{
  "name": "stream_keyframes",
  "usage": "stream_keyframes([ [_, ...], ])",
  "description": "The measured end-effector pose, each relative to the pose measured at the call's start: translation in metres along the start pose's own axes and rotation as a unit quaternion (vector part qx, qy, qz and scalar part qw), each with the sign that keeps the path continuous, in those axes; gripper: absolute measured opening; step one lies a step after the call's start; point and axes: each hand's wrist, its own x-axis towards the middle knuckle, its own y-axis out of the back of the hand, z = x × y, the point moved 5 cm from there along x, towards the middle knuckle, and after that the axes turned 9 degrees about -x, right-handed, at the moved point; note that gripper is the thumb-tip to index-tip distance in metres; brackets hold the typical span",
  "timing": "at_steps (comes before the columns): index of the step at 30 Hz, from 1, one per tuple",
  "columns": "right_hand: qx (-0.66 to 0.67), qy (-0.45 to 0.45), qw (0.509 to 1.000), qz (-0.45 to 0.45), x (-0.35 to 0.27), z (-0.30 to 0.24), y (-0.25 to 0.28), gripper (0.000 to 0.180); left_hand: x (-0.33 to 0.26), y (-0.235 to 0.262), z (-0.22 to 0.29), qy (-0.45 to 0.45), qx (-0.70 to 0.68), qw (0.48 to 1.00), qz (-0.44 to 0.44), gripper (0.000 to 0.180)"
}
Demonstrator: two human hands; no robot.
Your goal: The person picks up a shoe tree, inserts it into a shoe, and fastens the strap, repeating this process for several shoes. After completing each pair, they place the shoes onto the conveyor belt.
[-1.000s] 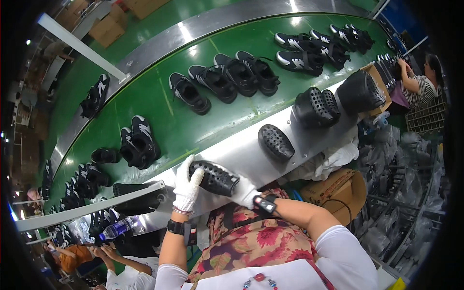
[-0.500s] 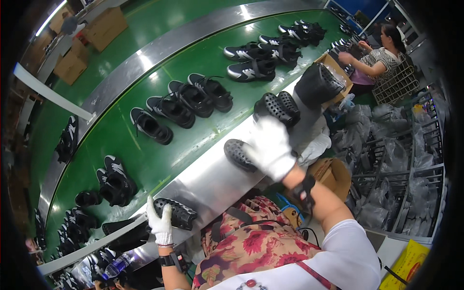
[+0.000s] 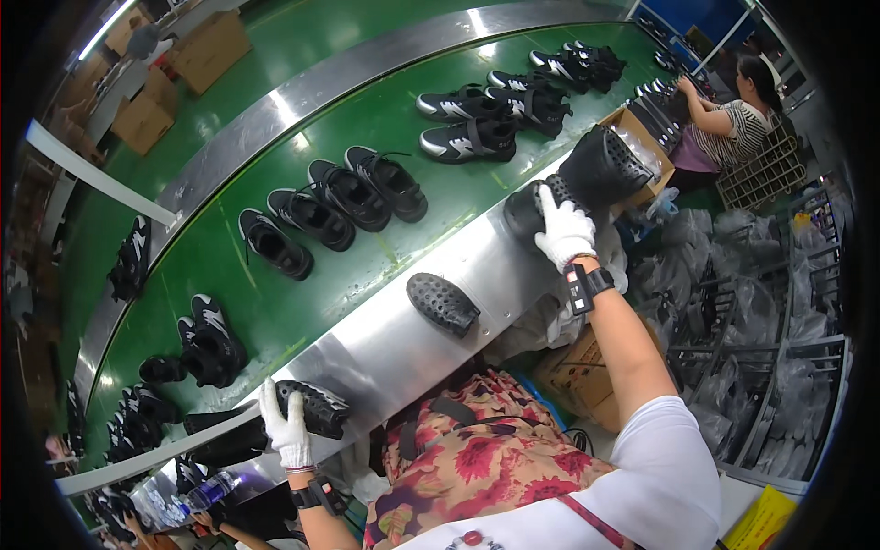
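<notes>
My left hand (image 3: 286,429), in a white glove, has its thumb and fingers around a black perforated shoe insert (image 3: 323,410) at the near end of the metal ledge. Farther right, my white-gloved right hand (image 3: 566,234) grips a second such insert (image 3: 524,213), with the index finger stretched along it; part of this piece is hidden under the glove. Between my hands, a third insert (image 3: 442,304) lies loose on the ledge, its holes facing up. Beyond the right hand stands a larger black piece (image 3: 605,165), perforated at its end.
The metal ledge (image 3: 385,344) borders a green conveyor (image 3: 339,275) carrying several black-and-silver sneakers (image 3: 357,194). A co-worker (image 3: 733,124) sits at the far right by a carton (image 3: 632,137). Racks with plastic-wrapped items (image 3: 742,312) stand on the right. A rail (image 3: 165,458) crosses lower left.
My right hand has moved right and away from the loose insert to the ones at the far end of the ledge. The left hand keeps its insert, shifted slightly left. The view has turned a little.
</notes>
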Motion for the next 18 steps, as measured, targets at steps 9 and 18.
stream_keyframes([
  [9, 0.059, 0.086, 0.978, 0.181, -0.039, -0.012, 0.053, 0.088, -0.003, 0.005, -0.008, 0.045, -0.052, 0.996, 0.061, 0.076],
  [18, 0.301, 0.626, 0.706, -0.134, -0.246, -0.311, 0.069, 0.097, -0.036, 0.005, -0.043, 0.111, -0.015, 0.985, 0.134, 0.091],
])
